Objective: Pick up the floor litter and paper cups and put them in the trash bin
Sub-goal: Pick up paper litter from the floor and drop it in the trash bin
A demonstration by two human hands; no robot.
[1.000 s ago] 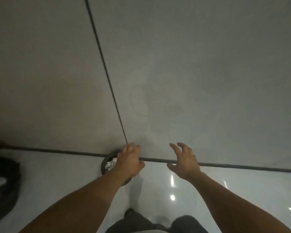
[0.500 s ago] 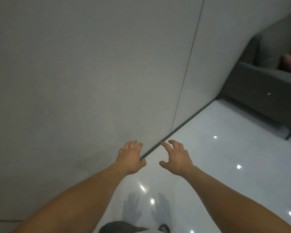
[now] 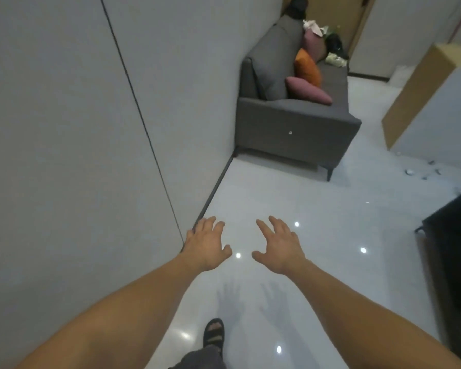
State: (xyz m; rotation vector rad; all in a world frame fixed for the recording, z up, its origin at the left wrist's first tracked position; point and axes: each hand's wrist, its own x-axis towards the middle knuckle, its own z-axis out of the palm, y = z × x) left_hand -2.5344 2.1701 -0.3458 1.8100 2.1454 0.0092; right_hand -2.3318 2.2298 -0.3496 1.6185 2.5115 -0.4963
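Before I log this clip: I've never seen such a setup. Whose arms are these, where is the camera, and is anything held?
No machine: a person wears a wide-angle camera on the head, looking forward and down, so the bare arms are their own. The left hand and right hand reach out with fingers spread and hold nothing. Beneath is a glossy white floor, with a sandalled foot at the bottom. A grey wall on the left leads to a grey sofa with pink and orange cushions. Bits of litter lie on the floor at far right. A dark object at the right edge cannot be identified.
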